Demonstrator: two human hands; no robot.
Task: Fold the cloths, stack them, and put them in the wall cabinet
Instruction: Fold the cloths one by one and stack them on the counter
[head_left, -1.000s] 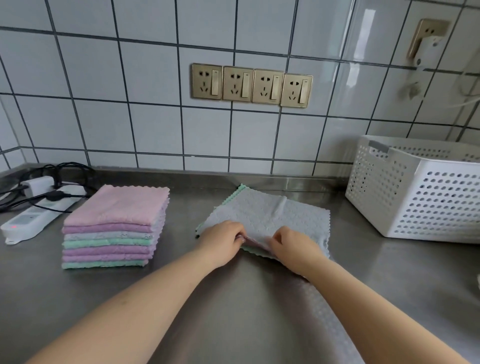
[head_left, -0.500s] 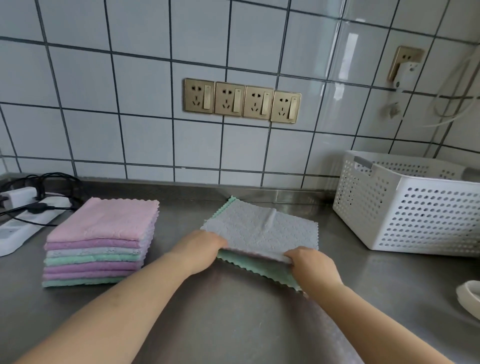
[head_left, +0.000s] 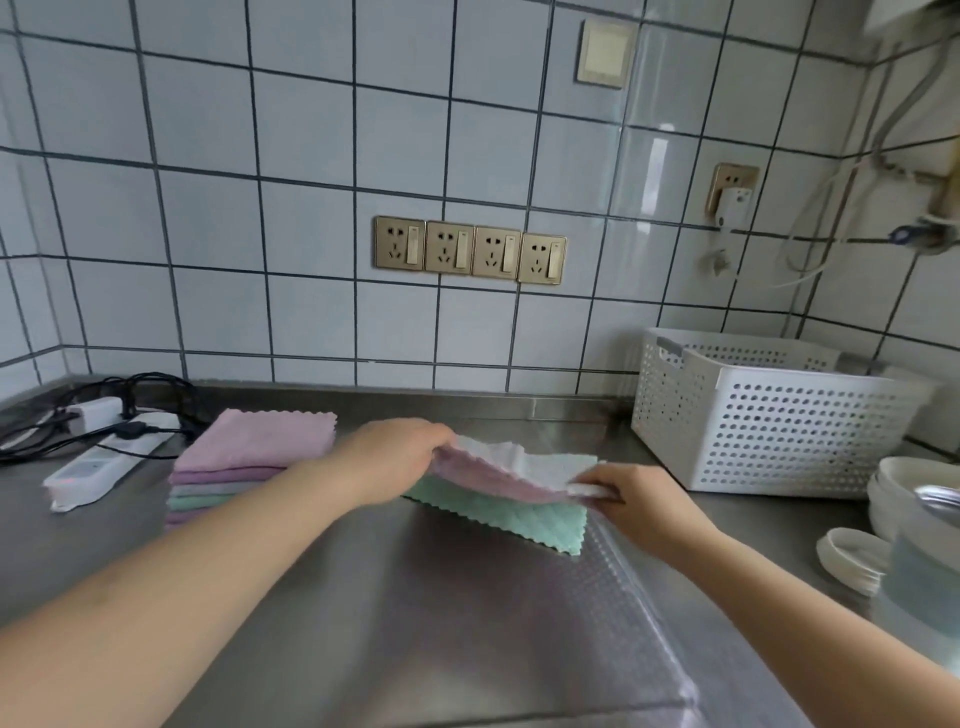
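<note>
Left hand (head_left: 395, 457) and right hand (head_left: 631, 493) lifting cloths (head_left: 514, 475), no legible writing

Stack (head_left: 228, 480) partly behind left forearm; bowls (head_left: 906, 499) cut off right.

A kitchen: steel counter (head_left: 467, 623), tiled wall (head_left: 311, 130), stacked bowls (head_left: 904, 493).

Steel counter (head_left: 415, 623) and its load.
On it: cloth stack (head_left: 244, 462) and power strip (head_left: 98, 467) left, green cloth (head_left: 498, 514) center, white basket (head_left: 769, 415) and dishes (head_left: 857, 556) right.
</note>
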